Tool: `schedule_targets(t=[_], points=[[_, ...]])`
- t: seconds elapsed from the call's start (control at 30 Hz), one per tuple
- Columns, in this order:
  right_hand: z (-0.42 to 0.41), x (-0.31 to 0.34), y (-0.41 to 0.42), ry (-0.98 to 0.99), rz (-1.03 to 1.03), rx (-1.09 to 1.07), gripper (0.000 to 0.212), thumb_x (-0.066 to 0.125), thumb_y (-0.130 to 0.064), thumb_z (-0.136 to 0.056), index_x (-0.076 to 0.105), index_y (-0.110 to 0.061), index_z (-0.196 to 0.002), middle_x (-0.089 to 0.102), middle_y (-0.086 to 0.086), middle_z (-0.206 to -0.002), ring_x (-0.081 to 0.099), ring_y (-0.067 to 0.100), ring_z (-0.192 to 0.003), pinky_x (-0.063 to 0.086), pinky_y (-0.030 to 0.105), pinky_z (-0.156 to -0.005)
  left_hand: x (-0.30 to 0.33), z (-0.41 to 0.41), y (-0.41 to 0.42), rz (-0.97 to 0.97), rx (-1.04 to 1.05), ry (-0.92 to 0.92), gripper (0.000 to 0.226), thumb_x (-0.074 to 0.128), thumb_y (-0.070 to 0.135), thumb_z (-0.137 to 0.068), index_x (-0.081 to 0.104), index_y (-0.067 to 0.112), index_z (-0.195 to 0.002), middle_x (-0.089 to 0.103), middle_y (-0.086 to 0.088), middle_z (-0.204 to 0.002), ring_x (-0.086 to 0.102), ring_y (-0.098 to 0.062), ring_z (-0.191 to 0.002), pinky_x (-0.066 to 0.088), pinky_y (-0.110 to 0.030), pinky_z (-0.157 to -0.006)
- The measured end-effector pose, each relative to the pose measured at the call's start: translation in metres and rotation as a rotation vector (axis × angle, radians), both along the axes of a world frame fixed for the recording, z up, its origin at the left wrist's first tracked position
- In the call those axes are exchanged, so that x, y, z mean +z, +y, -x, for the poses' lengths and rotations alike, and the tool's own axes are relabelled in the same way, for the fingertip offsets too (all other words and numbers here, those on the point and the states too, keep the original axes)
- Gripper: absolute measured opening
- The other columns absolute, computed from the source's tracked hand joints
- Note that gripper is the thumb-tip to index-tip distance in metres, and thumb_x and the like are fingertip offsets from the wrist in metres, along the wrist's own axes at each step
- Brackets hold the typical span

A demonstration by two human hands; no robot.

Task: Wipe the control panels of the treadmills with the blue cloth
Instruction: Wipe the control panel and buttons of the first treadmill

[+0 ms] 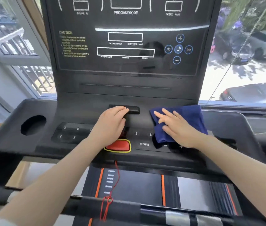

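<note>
The blue cloth (189, 118) lies folded on the right half of the lower control panel (83, 132), covering the keys just right of the MODE button (144, 144), with your right hand (176, 126) pressed flat and spread on top of it. Keep that palm flat and sweep in overlapping passes toward the red stop button (120, 145), pressing lightly so no key triggers. Your left hand (111, 124) rests loosely curled over the black safety clip (132, 109); lift it when the cloth arrives.
</note>
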State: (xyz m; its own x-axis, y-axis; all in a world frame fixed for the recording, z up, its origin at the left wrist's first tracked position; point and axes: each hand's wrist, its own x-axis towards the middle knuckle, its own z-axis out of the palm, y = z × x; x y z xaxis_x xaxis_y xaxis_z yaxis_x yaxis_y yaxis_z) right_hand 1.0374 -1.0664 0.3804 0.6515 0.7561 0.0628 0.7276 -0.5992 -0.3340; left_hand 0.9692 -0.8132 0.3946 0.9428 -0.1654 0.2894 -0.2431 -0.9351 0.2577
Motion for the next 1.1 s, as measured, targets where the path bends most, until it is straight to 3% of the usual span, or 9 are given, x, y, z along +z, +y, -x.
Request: schedule_targets(t=[0.3,0.43,0.57,0.7,0.77,0.83,0.97,1.03,1.1], points=[[0.086,-0.013,0.071,-0.116,-0.015,-0.297,0.037,0.031,-0.021,-0.101,0.041,-0.015,-0.137,0.029,-0.006,-0.152,0.016,0.011,-0.142,0.010,0.032,-0.113,-0.013,0.043,0.043,-0.121,-0.250,0.106,0.066,0.054,0.056,-0.070,0.063,0.007,-0.113,0.060,-0.013,-0.113,0.060,-0.031,-0.097,0.049,-0.040,-0.086],[0.141,-0.016,0.065,-0.083,-0.187,-0.525,0.043,0.030,-0.026,-0.098,0.046,-0.008,-0.134,0.054,0.011,-0.133,0.045,0.026,-0.126,0.029,0.034,-0.105,-0.024,0.054,0.034,-0.109,-0.354,0.067,0.050,0.059,0.038,-0.070,0.065,0.005,-0.107,0.060,-0.017,-0.112,0.060,-0.037,-0.098,0.047,-0.044,-0.087],[0.213,-0.003,0.062,0.369,-0.984,-0.932,0.027,0.035,-0.023,-0.102,0.054,-0.003,-0.107,0.056,0.012,-0.099,0.052,0.018,-0.089,0.041,0.029,-0.083,-0.022,0.082,-0.008,0.151,-0.601,0.055,0.048,0.045,0.032,-0.079,0.059,0.002,-0.114,0.056,-0.015,-0.118,0.050,-0.027,-0.111,0.037,-0.030,-0.097],[0.307,0.016,0.043,0.609,-1.730,-1.124,0.030,0.047,-0.027,-0.092,0.062,-0.005,-0.106,0.070,0.010,-0.097,0.062,0.025,-0.098,0.045,0.036,-0.094,0.002,0.140,-0.079,0.437,-0.868,0.381,0.036,0.035,0.030,-0.087,0.056,0.016,-0.113,0.059,0.006,-0.107,0.051,-0.002,-0.100,0.033,-0.006,-0.082],[0.354,0.032,0.024,0.549,-1.901,-1.215,0.045,0.045,-0.023,-0.087,0.054,0.006,-0.120,0.068,0.018,-0.107,0.066,0.024,-0.097,0.050,0.031,-0.089,0.011,0.177,-0.115,0.511,-1.004,0.510,0.026,0.033,0.023,-0.092,0.052,0.030,-0.108,0.058,0.018,-0.099,0.050,0.018,-0.090,0.032,0.001,-0.077],[0.396,0.040,0.000,0.495,-2.055,-1.286,0.040,0.038,-0.026,-0.096,0.068,0.000,-0.100,0.071,0.016,-0.094,0.068,0.022,-0.083,0.056,0.030,-0.074,0.017,0.214,-0.148,0.580,-1.079,0.550,0.028,0.035,0.009,-0.096,0.051,0.032,-0.101,0.057,0.015,-0.094,0.047,0.028,-0.085,0.032,0.004,-0.075],[0.485,0.053,-0.035,0.416,-2.216,-1.388,0.049,0.039,-0.035,-0.096,0.072,-0.001,-0.082,0.068,0.018,-0.092,0.067,0.030,-0.086,0.053,0.033,-0.079,0.030,0.298,-0.205,0.589,-1.188,0.674,0.014,0.049,0.032,-0.084,0.054,0.020,-0.078,0.056,0.020,-0.071,0.052,0.017,-0.062,0.038,-0.003,-0.060],[0.539,0.057,-0.053,0.245,-2.244,-1.408,0.061,0.035,-0.031,-0.097,0.071,-0.004,-0.055,0.068,0.011,-0.063,0.067,0.019,-0.055,0.054,0.022,-0.052,0.032,0.344,-0.232,0.511,-1.300,0.643,0.009,0.059,0.038,-0.080,0.055,0.029,-0.080,0.062,0.017,-0.072,0.057,0.007,-0.064,0.040,-0.010,-0.057],[0.601,0.056,-0.071,0.111,-2.261,-1.441,0.057,0.033,-0.022,-0.100,0.068,-0.010,-0.058,0.064,0.003,-0.049,0.061,0.013,-0.041,0.048,0.019,-0.039,0.030,0.392,-0.260,0.478,-1.357,0.609,0.020,0.057,0.043,-0.076,0.058,0.023,-0.081,0.066,0.005,-0.072,0.056,-0.006,-0.064,0.041,-0.018,-0.059]])
